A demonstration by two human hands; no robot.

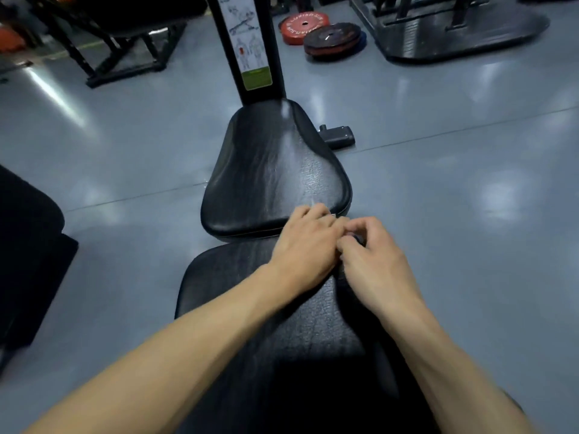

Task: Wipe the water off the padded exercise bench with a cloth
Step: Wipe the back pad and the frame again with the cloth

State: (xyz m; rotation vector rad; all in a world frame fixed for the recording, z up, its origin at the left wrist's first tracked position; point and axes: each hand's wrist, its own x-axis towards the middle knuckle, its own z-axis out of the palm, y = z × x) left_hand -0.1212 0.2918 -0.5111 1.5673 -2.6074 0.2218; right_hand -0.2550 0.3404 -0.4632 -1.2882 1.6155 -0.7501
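The black padded bench has a far seat pad (pixel 269 170) and a near back pad (pixel 250 277) with a gap between them. A pale wet sheen (pixel 283 151) runs down the seat pad. My left hand (pixel 305 239) lies over the gap at the seat pad's near right corner, fingers curled downward; what is under them is hidden. My right hand (pixel 376 261) touches it from the right, and its curled fingers and thumb pinch a small dark item (pixel 357 238), mostly hidden. No cloth shows plainly.
A black upright post with an exercise label (pixel 250 48) rises behind the seat pad. Weight plates (pixel 326 36) lie on the grey floor behind, with a dark frame foot (pixel 336 137) right of the seat. Another black pad (pixel 25 245) stands at the left.
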